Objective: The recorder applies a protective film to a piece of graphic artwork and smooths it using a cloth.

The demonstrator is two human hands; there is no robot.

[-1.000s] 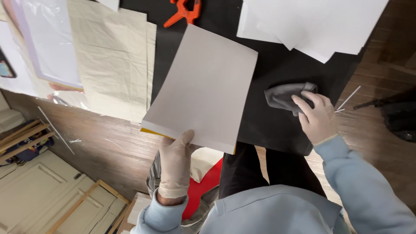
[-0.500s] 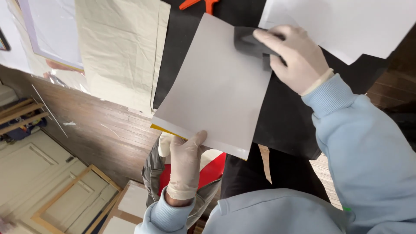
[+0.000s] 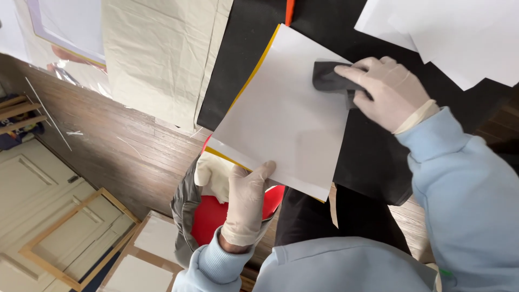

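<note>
A pale grey sheet (image 3: 281, 113) with a yellow edge lies tilted on a black mat (image 3: 373, 146). My left hand (image 3: 246, 203), in a pale glove, pinches the sheet's near edge with the thumb on top. My right hand (image 3: 386, 92), gloved too, presses a folded dark grey cloth (image 3: 328, 79) onto the sheet's far right corner. Both sleeves are light blue.
A cream creased sheet (image 3: 157, 59) lies to the left, white papers (image 3: 454, 32) at the far right, and an orange clamp (image 3: 290, 11) peeks out beyond the sheet. Below are a dark wooden floor (image 3: 119, 157), a red seat (image 3: 216, 213) and wooden frames (image 3: 70, 232).
My right hand carried the grey cloth from the black mat up onto the sheet and now rubs it near the far right corner. My left hand kept its hold on the near edge.
</note>
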